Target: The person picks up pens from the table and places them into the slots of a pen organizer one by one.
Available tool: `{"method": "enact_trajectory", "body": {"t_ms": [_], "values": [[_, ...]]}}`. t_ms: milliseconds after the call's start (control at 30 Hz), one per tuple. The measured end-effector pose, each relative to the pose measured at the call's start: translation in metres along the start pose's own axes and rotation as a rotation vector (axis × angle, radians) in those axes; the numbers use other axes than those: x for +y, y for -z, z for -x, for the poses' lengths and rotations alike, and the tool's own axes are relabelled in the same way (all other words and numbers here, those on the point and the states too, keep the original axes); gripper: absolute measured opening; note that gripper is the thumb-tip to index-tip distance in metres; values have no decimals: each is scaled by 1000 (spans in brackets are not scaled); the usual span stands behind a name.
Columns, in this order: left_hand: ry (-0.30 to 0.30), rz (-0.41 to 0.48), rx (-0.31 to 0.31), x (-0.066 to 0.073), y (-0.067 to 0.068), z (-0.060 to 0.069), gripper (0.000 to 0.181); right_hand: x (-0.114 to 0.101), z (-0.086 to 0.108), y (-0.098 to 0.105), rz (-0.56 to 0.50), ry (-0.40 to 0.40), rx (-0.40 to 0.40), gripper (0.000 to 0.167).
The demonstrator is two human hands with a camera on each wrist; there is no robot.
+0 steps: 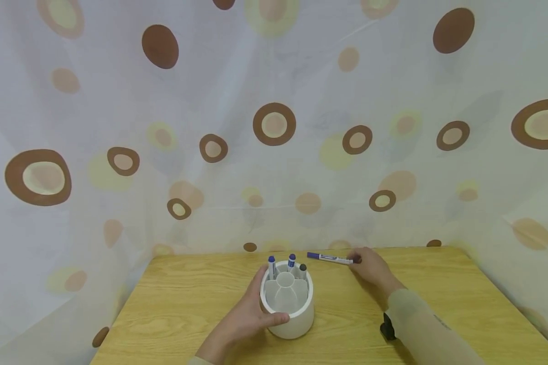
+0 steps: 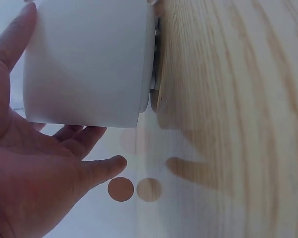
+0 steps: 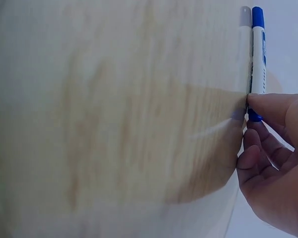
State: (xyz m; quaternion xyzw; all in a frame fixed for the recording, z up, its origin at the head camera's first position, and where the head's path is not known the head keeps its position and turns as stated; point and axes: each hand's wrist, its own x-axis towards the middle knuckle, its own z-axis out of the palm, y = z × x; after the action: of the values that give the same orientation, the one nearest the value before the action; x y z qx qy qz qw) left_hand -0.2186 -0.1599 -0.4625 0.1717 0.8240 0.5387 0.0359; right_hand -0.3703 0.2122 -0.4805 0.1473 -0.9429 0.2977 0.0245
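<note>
A round white pen organizer (image 1: 297, 324) with compartments stands on the table. My left hand (image 1: 244, 317) holds it, thumb over the near side and fingers round its left side; the left wrist view shows this hand (image 2: 44, 163) against the organizer's wall (image 2: 89, 64). Two blue-capped markers (image 1: 272, 267) and a dark-capped marker (image 1: 303, 271) stand in its rear compartments. To the right, my right hand (image 1: 370, 266) pinches the end of a white marker with a blue cap (image 1: 330, 258). In the right wrist view, thumb and fingers meet at the lower end of this marker (image 3: 258, 59), close to the tabletop.
The wooden table (image 1: 187, 304) ends at the back against a spotted curtain (image 1: 274, 177), which also hangs at both sides. A small black device (image 1: 387, 327) sits at the right wrist.
</note>
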Motion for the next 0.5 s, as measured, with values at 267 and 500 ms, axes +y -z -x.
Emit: {"method": "enact_trajectory", "body": {"t_ms": [267,500], "values": [[26,-60,33,-2,-4,-1,135,-4,5,0,-51,-18,9,14],[-2,8,28,-1,-6,-2,133,-12,15,3,-158,-50,47,21]]}}
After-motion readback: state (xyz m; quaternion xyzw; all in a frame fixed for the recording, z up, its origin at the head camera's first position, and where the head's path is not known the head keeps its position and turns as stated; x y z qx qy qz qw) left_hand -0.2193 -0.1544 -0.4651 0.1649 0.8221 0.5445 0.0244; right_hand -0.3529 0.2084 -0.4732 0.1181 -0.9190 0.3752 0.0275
